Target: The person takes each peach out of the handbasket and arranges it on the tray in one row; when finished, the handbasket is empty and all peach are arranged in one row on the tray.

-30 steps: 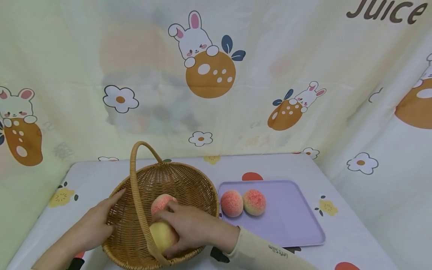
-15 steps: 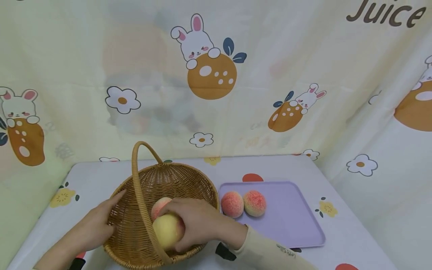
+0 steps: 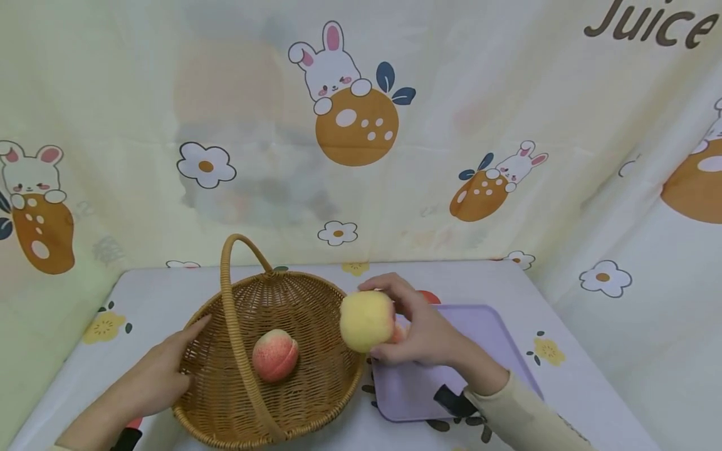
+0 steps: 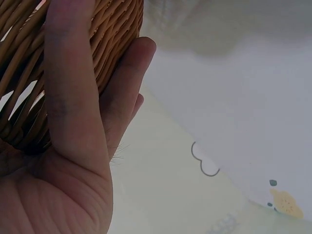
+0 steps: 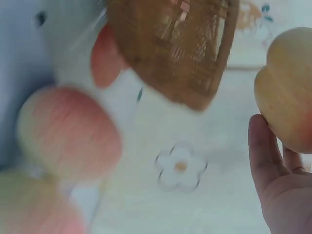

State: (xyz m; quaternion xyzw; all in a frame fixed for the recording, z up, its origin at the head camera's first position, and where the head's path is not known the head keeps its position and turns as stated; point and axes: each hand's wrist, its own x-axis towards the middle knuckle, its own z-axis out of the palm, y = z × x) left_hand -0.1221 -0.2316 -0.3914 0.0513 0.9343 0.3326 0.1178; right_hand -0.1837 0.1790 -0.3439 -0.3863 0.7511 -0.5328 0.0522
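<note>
A wicker basket (image 3: 316,369) with an arched handle stands at the left of the table. At its left rim my left hand (image 3: 152,379) holds the wall; the left wrist view shows fingers (image 4: 73,92) lying along the wicker. One red peach (image 3: 275,356) lies inside the basket. My right hand (image 3: 420,326) grips a yellowish peach (image 3: 366,321) by its side, raised at the basket's right edge beside the tray (image 3: 491,351). In the right wrist view, the held peach (image 5: 292,92) is at the right and two blurred peaches (image 5: 70,134) appear at the left.
The lilac tray is just right of the basket. My right hand mostly covers its peaches in the head view. A printed cloth (image 3: 130,294) covers the table, and a rabbit-patterned curtain (image 3: 271,125) hangs behind it.
My right hand has lifted the yellowish peach out of the basket and carried it right to the tray's edge. The red peach now shows fully. My left hand has stayed at the rim.
</note>
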